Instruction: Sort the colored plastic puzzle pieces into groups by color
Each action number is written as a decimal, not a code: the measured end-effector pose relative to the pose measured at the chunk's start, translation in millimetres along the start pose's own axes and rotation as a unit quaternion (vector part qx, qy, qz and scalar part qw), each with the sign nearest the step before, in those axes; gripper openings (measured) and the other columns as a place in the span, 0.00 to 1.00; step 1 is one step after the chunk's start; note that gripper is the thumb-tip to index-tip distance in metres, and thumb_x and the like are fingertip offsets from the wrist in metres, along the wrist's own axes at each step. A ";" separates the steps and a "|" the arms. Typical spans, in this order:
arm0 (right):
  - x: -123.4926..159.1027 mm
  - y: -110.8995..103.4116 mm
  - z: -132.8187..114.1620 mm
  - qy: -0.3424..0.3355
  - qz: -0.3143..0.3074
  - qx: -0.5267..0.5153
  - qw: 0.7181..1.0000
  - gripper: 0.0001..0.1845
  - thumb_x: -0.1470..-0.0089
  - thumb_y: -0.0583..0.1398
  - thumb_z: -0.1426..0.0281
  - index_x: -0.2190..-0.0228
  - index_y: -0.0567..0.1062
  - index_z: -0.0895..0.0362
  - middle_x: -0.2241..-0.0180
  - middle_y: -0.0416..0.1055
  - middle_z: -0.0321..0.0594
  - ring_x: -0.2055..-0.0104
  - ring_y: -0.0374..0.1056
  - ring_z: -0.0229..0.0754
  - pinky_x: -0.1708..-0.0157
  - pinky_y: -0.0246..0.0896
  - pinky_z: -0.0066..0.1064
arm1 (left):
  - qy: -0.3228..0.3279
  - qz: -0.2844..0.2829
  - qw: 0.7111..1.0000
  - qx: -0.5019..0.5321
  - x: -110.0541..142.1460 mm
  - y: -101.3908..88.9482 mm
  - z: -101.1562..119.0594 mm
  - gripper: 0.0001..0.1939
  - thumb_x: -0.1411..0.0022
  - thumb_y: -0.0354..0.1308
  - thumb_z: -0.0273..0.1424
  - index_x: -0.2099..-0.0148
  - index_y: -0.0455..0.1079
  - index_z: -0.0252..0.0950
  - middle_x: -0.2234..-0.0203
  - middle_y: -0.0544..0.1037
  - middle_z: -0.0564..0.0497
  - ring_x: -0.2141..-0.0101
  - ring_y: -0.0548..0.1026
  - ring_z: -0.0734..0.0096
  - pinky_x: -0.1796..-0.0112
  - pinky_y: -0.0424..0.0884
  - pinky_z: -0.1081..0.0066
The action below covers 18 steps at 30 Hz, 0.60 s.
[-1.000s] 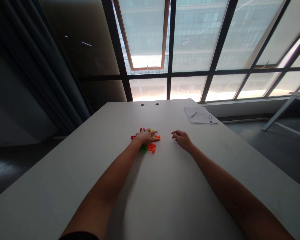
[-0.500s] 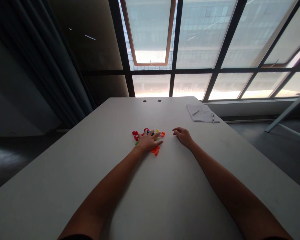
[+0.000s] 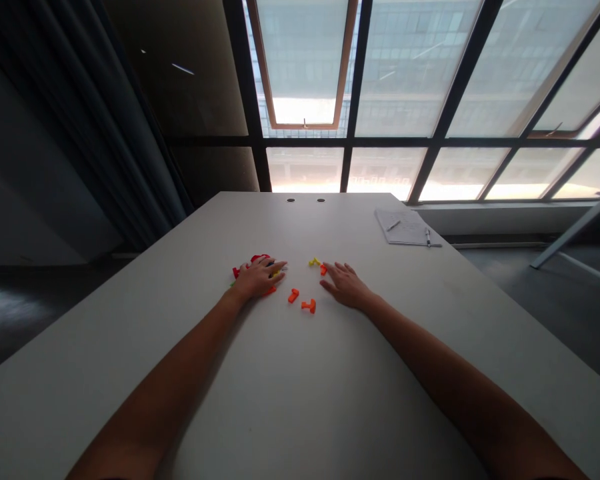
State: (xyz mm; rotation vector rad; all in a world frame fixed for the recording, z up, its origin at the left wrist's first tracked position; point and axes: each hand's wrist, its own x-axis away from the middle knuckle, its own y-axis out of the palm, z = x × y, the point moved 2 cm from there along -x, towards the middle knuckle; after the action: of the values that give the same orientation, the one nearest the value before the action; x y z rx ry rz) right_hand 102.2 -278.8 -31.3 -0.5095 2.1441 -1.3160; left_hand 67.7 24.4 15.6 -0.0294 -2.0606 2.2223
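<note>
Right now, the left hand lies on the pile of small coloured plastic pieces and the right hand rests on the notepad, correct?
No: the head view shows the right hand on the white table, beside loose orange plastic pieces, not on the notepad. The left hand does lie on the pile of small coloured plastic pieces.

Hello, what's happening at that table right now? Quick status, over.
Left hand spread over a heap of coloured plastic pieces. Right hand open on the white table, near loose orange pieces. Sheet of paper and pen at the far side.
</note>
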 end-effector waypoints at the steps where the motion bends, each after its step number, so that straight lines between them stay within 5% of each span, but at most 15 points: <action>1: -0.7 3.7 -7.0 -0.019 -0.011 -0.007 1.000 0.39 0.29 0.54 0.48 0.28 0.60 0.57 0.30 0.63 0.55 0.25 0.53 0.59 0.26 0.41 0.55 | -0.008 0.005 1.000 -0.001 0.6 -1.8 -4.6 0.32 0.27 0.40 0.56 0.26 0.58 0.64 0.26 0.61 0.52 0.29 0.57 0.45 0.36 0.56 0.37; 4: -2.3 9.3 -18.3 -0.062 -0.020 -0.035 0.997 0.43 0.30 0.53 0.46 0.25 0.55 0.56 0.27 0.57 0.53 0.24 0.52 0.57 0.25 0.40 0.53 | -0.021 0.041 0.999 -0.024 4.7 -9.5 -5.4 0.34 0.28 0.42 0.57 0.25 0.59 0.60 0.29 0.66 0.48 0.33 0.64 0.44 0.36 0.55 0.38; 7: -4.0 7.5 -12.0 -0.024 0.020 -0.079 0.996 0.40 0.29 0.53 0.48 0.26 0.56 0.55 0.29 0.62 0.54 0.27 0.58 0.56 0.28 0.49 0.53 | -0.038 0.062 0.995 -0.065 9.8 -17.0 9.8 0.34 0.28 0.42 0.57 0.25 0.59 0.58 0.30 0.67 0.44 0.36 0.67 0.42 0.36 0.50 0.36; 12: -6.0 4.5 5.4 0.041 0.104 -0.133 0.985 0.34 0.28 0.54 0.53 0.29 0.60 0.54 0.38 0.73 0.54 0.35 0.68 0.56 0.35 0.60 0.53 | -0.034 0.031 0.995 -0.087 10.4 -21.5 42.0 0.36 0.28 0.44 0.59 0.24 0.59 0.55 0.30 0.66 0.42 0.37 0.68 0.38 0.39 0.57 0.38; 18: -5.0 3.1 0.1 0.036 0.090 -0.113 0.989 0.31 0.29 0.56 0.57 0.32 0.65 0.57 0.40 0.75 0.55 0.37 0.70 0.55 0.36 0.62 0.50 | -0.029 -0.042 0.995 -0.081 14.1 -28.7 40.1 0.40 0.31 0.50 0.60 0.23 0.56 0.55 0.26 0.60 0.43 0.34 0.67 0.38 0.35 0.55 0.37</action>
State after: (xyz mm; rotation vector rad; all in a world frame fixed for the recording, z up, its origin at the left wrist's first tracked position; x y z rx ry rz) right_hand 106.1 -274.5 -32.8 -0.3507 2.3530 -1.0141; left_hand 52.0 -12.0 48.2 0.1071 -2.2238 2.0263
